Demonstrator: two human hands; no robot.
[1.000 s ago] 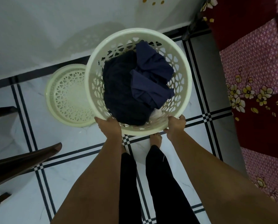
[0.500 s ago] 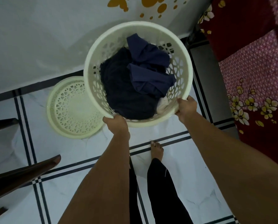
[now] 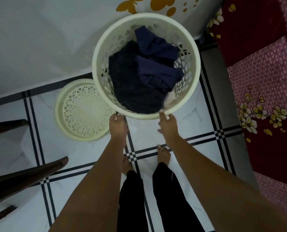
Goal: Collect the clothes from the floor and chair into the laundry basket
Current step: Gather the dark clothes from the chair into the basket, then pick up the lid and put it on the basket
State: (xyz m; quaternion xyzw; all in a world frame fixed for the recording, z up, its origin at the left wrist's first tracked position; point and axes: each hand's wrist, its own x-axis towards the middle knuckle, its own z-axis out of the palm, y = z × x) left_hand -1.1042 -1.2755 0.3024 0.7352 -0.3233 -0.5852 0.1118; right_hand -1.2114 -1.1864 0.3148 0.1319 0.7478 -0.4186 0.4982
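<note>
The cream perforated laundry basket stands close to the white wall, holding dark navy clothes and a bit of white cloth. Both my arms reach down to its near rim. My left hand grips the rim at the lower left with its fingers curled. My right hand pinches the rim at the lower right, thumb on top, with the other fingers partly spread and blurred.
The basket's round lid lies flat on the tiled floor to the left. Dark wooden chair parts jut in from the left edge. A bed with a red floral cover fills the right side. My bare feet stand below the basket.
The basket has moved away from me towards the wall. My right hand slid from the basket's right side to its near rim, and its fingers have loosened.
</note>
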